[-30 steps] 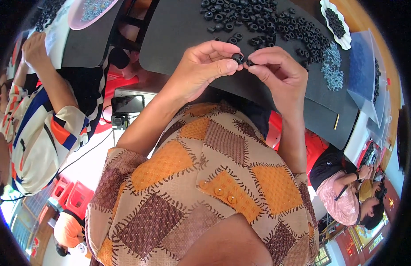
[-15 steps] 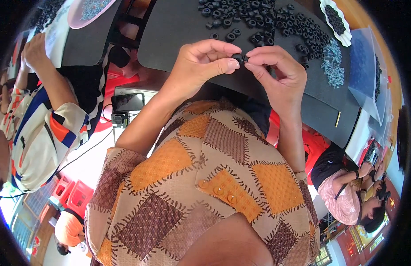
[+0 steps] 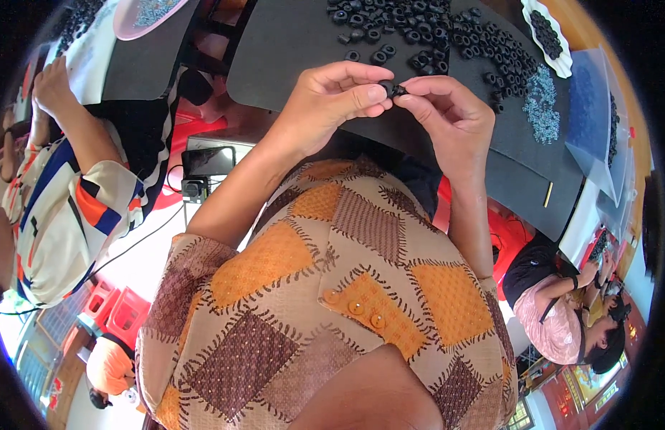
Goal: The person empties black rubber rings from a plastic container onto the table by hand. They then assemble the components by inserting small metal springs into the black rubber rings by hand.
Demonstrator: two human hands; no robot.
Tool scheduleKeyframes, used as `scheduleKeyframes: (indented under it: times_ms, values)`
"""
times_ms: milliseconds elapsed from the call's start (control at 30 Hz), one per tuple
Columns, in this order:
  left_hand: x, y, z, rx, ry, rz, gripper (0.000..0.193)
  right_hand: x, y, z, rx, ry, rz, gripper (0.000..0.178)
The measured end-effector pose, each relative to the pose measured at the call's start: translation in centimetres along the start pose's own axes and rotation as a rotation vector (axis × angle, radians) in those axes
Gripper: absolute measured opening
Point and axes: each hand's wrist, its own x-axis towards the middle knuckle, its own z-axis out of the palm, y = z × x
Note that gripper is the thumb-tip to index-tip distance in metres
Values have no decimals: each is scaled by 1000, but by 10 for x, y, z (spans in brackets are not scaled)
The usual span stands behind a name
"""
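My left hand [image 3: 322, 104] pinches a black ring-shaped part [image 3: 386, 87] between thumb and fingers, just above the near edge of the dark table [image 3: 275, 75]. Against its right side, the thumb and fingertips of my right hand [image 3: 458, 122] grip a smaller black piece [image 3: 400, 91]. The two pieces touch or nearly touch; whether they are joined I cannot tell. Beyond my hands lies a spread of similar black ring-shaped parts [image 3: 426, 36]. To its right is a patch of tiny clear bluish pieces [image 3: 542, 107].
A white scalloped dish [image 3: 560, 66] of black parts stands at the far right, beside a translucent plastic bin [image 3: 587, 118]. A thin yellowish stick [image 3: 547, 193] lies near the right table edge. At left are a phone [image 3: 208, 162], a pink bowl [image 3: 123, 30] and a seated person.
Both hands stay together in nearly the same place. The left fingers have turned slightly round the ring-shaped part, and the smaller piece now shows more clearly between the fingertips.
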Motion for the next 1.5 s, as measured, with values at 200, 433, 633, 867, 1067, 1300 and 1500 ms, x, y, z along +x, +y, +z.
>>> scheduleKeyframes:
  times_ms: [200,433,633,867,1067,1300,1500]
  values:
    - [2,2,-3,-92,-24,-15,28,2,-1,-1,76,-5,33,12]
    - [2,-4,-8,-51,-30,23,29,2,1,3,-82,-14,-23,12]
    - [-4,2,-5,296,18,135,27,-2,1,10,-192,9,-185,11]
    - [-9,4,-5,488,75,220,24,-3,17,20,-63,20,-148,10]
    - [-10,5,-7,662,113,320,19,-1,25,29,-73,23,-181,12]
    - [-9,5,-7,874,73,400,18,-2,33,32,-225,38,-184,17]
    - [-8,3,-3,1078,65,451,22,0,28,27,-426,-15,-184,19]
